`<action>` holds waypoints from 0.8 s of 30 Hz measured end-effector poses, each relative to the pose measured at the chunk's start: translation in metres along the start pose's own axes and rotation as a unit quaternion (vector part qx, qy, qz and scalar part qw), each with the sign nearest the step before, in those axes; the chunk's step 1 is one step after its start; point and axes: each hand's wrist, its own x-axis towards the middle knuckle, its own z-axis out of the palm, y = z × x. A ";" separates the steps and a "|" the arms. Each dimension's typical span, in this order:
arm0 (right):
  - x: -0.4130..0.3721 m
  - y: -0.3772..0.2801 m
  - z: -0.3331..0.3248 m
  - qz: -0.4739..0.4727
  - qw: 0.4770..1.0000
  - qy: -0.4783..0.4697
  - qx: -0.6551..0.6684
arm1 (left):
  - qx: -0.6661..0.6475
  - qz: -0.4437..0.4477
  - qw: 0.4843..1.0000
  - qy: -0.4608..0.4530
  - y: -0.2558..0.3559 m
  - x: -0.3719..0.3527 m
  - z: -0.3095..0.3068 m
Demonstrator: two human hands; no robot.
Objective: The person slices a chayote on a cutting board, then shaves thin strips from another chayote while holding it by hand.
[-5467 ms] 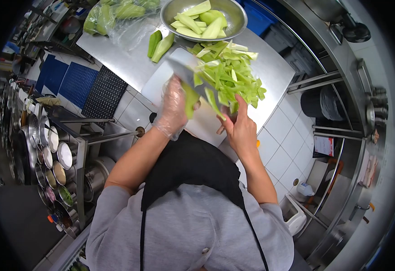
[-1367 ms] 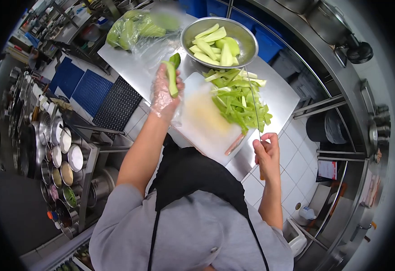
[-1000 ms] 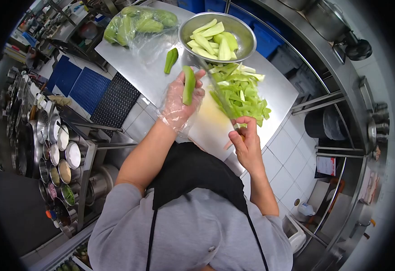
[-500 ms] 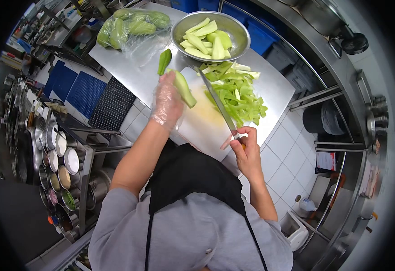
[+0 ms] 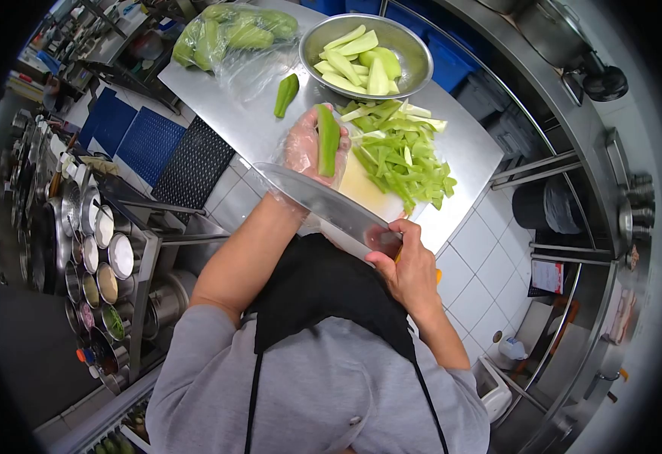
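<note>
My left hand (image 5: 305, 148), in a clear plastic glove, holds a peeled green mango piece (image 5: 328, 139) upright above the white cutting board (image 5: 368, 195). My right hand (image 5: 404, 265) grips the handle of a broad cleaver (image 5: 322, 204), whose blade lies flat and points left, just below the gloved hand. A heap of cut green strips (image 5: 400, 153) covers the far side of the board. Behind it stands a steel bowl (image 5: 414, 50) of peeled mango wedges (image 5: 357, 60).
One unpeeled green piece (image 5: 286, 94) lies on the steel table (image 5: 225, 98) beside a clear bag of green mangoes (image 5: 231, 34). Left of me is a rack of round spice tins (image 5: 102, 272). Blue and black floor mats (image 5: 149, 144) lie beyond the table. A steel counter (image 5: 573, 91) runs along the right.
My left hand turned the mango piece upright and lifted it. My right hand swung the cleaver from pointing away over the board to lying flat, pointing left in front of me.
</note>
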 end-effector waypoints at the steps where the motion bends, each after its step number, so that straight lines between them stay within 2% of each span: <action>1: -0.001 0.002 0.001 -0.005 1.000 0.019 -0.013 | 0.002 0.000 1.000 0.001 0.002 -0.004 0.006; 4: -0.003 0.010 0.003 -0.003 0.999 0.041 -0.010 | -0.018 -0.003 0.999 0.032 0.002 -0.008 0.015; 7: -0.005 0.014 0.002 0.010 0.999 0.036 0.003 | -0.024 -0.012 1.000 0.008 0.003 -0.008 0.013; 16: -0.005 0.016 0.005 0.010 0.999 0.036 0.009 | 0.003 -0.025 0.999 0.020 0.005 -0.011 0.017; 19: -0.005 0.012 0.002 0.021 0.999 0.022 0.019 | 0.017 0.000 0.999 0.036 0.004 -0.014 0.023; 24: -0.006 0.015 0.004 0.041 0.999 0.007 0.029 | 0.029 0.023 0.999 0.008 0.003 -0.014 0.019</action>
